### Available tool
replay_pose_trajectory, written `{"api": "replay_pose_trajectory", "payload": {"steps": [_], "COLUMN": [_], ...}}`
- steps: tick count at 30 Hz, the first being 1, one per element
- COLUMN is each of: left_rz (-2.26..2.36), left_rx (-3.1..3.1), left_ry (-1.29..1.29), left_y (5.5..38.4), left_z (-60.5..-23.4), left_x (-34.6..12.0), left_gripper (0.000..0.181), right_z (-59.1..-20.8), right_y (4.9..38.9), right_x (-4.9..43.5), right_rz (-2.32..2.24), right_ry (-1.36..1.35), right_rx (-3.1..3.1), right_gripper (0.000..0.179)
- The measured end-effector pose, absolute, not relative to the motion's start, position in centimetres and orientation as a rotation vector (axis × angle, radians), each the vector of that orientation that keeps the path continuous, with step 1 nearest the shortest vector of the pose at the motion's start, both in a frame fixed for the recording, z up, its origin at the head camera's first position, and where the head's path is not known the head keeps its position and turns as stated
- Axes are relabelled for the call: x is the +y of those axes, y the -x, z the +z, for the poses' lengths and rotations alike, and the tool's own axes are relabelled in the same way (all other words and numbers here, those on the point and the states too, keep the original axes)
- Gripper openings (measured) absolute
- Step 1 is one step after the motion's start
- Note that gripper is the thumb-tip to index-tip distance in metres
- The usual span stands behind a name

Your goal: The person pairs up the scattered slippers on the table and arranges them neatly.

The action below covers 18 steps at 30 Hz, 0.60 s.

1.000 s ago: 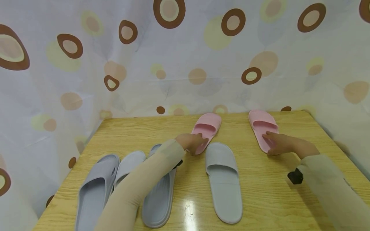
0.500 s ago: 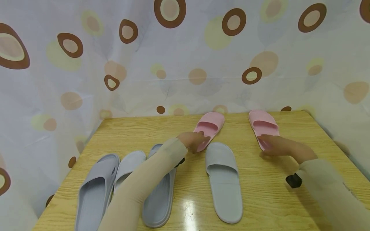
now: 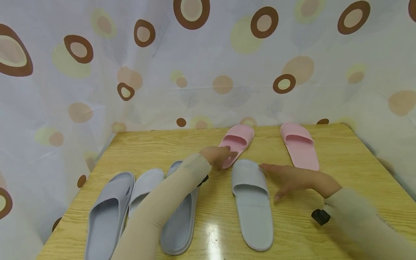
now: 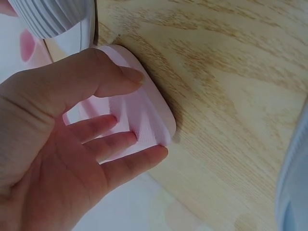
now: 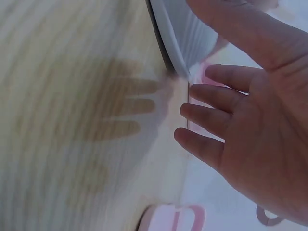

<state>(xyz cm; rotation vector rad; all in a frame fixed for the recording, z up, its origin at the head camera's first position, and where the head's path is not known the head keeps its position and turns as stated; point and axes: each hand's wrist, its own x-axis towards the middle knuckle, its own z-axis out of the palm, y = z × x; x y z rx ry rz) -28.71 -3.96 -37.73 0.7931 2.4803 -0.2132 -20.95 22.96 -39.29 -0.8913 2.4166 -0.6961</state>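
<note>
At the back of the table, my left hand [image 3: 219,156] touches the heel end of the left pink slipper [image 3: 241,132]. The left wrist view has its fingertips on that slipper's pink insole [image 4: 132,113], with the thumb above the heel edge. My right hand [image 3: 297,177] hovers over the wood to the right of a light grey slipper [image 3: 255,220], its fingers extended toward the ribbed strap and holding nothing. Behind it lies the other pink slipper [image 3: 302,151], toe pointing to the back. In the right wrist view, the hand's shadow falls on the tabletop.
Along the left side of the table [image 3: 146,148] lie a purplish-grey slipper [image 3: 104,224], a light grey slipper [image 3: 147,180] and a blue-grey slipper [image 3: 177,231]. My left sleeve partly covers the latter two. A patterned curtain [image 3: 201,65] surrounds the back and sides.
My right hand has left the right pink slipper and moved left and nearer, toward the light grey slipper. The left pink slipper has shifted slightly right and back under my left hand.
</note>
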Motion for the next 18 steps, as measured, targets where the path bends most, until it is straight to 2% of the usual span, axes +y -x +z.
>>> {"api": "replay_pose_trajectory", "payload": {"steps": [18], "left_rz": [-0.216], "left_rx": [2.460], "left_ry": [-0.799], "left_y": [28.9], "left_z": [-37.2], "left_x": [-3.8], "left_gripper": [0.090], "right_z": [-40.9], "right_y": [19.5], "right_x": [21.0], "right_rz": [-0.645], "right_ry": [1.078], "right_rx": [2.484], "right_gripper": [0.111]}}
